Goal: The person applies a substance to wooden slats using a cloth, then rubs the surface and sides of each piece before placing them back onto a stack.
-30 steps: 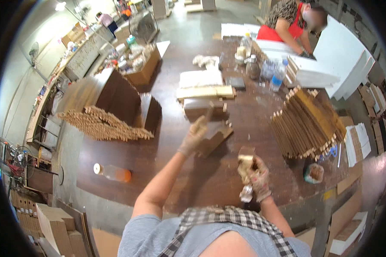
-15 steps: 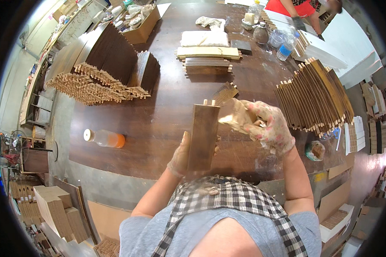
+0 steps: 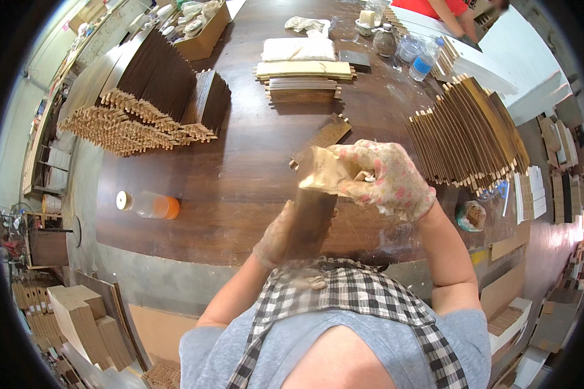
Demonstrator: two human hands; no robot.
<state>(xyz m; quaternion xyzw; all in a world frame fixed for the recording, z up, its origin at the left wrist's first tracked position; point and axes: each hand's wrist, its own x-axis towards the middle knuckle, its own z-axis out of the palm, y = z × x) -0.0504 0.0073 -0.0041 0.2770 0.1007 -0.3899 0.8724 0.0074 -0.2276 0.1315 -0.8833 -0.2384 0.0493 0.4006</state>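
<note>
Dark-brown flat rectangular wooden board [image 3: 313, 223]: is being held just before the black-and-white checked fabric apron [image 3: 357, 295]; its long axis is running away from the body, leaning slightly right; its far end is disappearing behind the wad.
Left hand in a pale thin glove [image 3: 274, 238]: is sitting nearest, directly against the board; its fingers are clamping the long edges, the thumb lying along the left one.
Right hand in a pink-spotted white glove [image 3: 390, 180]: is pinching a crumpled tan wad [image 3: 324, 172], cloth or paper, with fingers together; the board is lying to the left of these fingers and closer to the body.
Wad-to-board relation: the wad is overlapping the far end; whether it is pressing there cannot be told.
Loose dark wooden board [image 3: 329, 131]: is resting diagonally beyond the wad, with pale round pegs projecting from its ends.
Clear bottle with orange contents [image 3: 150, 204]: is lying on its side on the smooth brown tabletop [image 3: 240, 162], at left.
Stacked boards: a large peg-ended dark stack [image 3: 152, 84] is standing at left; a fanned peg-ended brown stack [image 3: 464, 139] is leaning at right.
Far centre: dark narrow slats [image 3: 303, 94], a pale-yellow strip bundle [image 3: 305, 69] and a soft-looking white flat bundle [image 3: 298, 49] are lying in successive rows.
Far right: a co-worker in red [image 3: 422, 6] is standing beside smooth white panels [image 3: 483, 68].
</note>
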